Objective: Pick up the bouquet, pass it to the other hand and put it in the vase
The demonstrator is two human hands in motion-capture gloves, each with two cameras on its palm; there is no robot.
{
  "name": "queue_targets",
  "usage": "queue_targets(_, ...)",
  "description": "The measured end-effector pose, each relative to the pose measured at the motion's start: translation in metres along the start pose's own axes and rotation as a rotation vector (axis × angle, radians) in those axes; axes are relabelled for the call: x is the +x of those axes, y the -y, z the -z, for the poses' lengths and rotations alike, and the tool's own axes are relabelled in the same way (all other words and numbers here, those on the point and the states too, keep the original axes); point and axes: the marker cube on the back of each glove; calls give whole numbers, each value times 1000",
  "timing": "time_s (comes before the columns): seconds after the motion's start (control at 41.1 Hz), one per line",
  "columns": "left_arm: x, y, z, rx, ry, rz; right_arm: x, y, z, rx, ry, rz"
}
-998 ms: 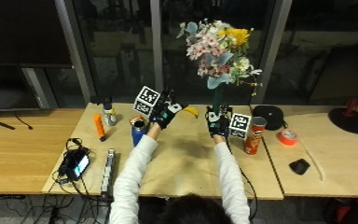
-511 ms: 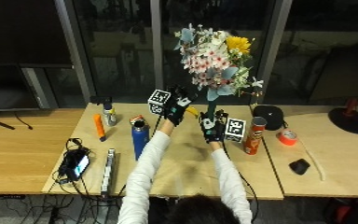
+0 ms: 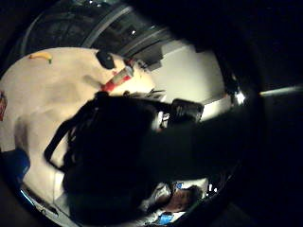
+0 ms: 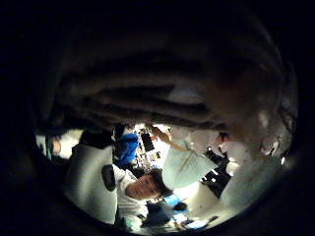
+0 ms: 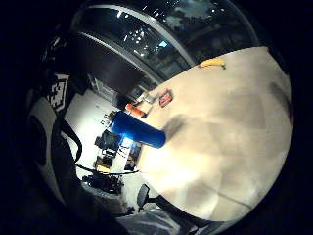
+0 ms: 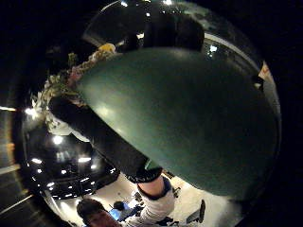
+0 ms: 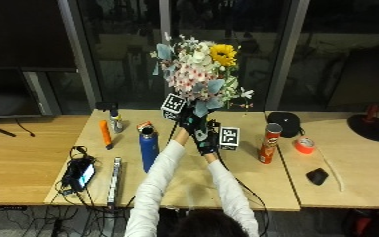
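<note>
Outside view puts your left hand (image 7: 191,120) clamped on the bouquet (image 7: 201,71), raised above the table (image 7: 18,153); your right hand (image 7: 208,142) sits just below, fingers impossible to read. Only the right thumb-side view shows the green vase (image 6: 189,123), filling it, grip unclear.

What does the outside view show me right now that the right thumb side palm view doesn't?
Only the outside view shows the table, the blue bottle and red can standing on it, and both hands together under the bouquet, the left hand above the right hand. Only the right thumb palm view shows a dark green surface filling the frame, close against that palm. Both show the flowers and a gloved hand at the stems.
</note>
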Motion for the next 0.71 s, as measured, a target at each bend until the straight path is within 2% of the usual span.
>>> queue_targets(0.122, -4, -1, 7, 92, 63, -31, 0, -2, -13, -28, 28, 123)
queue_targets(0.195, 1, -5, 9, 148, 75, -45, 5, -5, -18, -45, 38, 92)
queue_targets(0.268, 3, -7, 12, 212, 91, -41, 2, -3, -22, -56, 16, 246)
queue_targets(0.292, 4, -8, 13, 228, 96, -35, -3, -6, -24, -64, 28, 242)
queue_targets(0.365, 5, -10, 16, 248, 106, -6, -10, -17, -31, -86, 100, 49)
queue_targets(0.389, 5, -11, 17, 250, 108, 2, -8, -17, -33, -88, 106, 36)
queue_targets(0.535, 5, -12, 24, 278, 131, 8, -4, -13, -38, -94, 48, 155)
queue_targets(0.584, 6, -14, 26, 290, 139, 7, 5, -9, -40, -118, 17, 240)
queue_targets(0.706, 12, -18, 36, 298, 144, -1, 7, -19, -43, -219, 69, 98)
